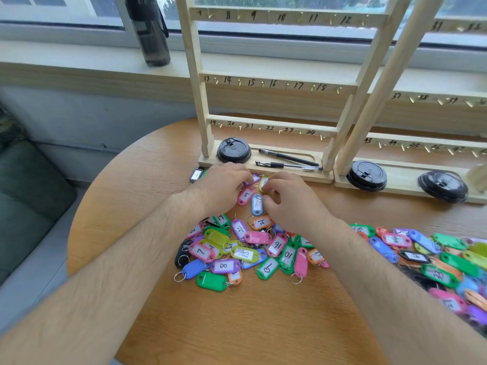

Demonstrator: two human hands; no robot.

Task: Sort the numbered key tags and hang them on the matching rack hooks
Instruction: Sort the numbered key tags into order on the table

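Bottle [151,30], tall and dark, stood on the sill at the far left. Down on the round wooden table [263,317], a black tag [196,174] lay alone near the foot of the rack [199,101]. Next to it the left hand [224,191] lay over the tags with its fingers bent down onto a purple tag [255,177]. I could not tell if it gripped that tag. A pink tag [246,196] marked 5 lay just under those fingers, and a blue tag [257,204] lay beside it, between the two hands. The right hand [290,201] had its fingers curled on a yellow tag [264,182], close to the rack's base. Nearer the person, a big heap of tags [237,248] in many colours lay between the arms. On the rack's base sat a black lid [233,150] and two pens [287,160]. Further right stood a second rack [434,144] with two more lids [366,176]. A second heap [434,259] of tags lay on the table at the far right.
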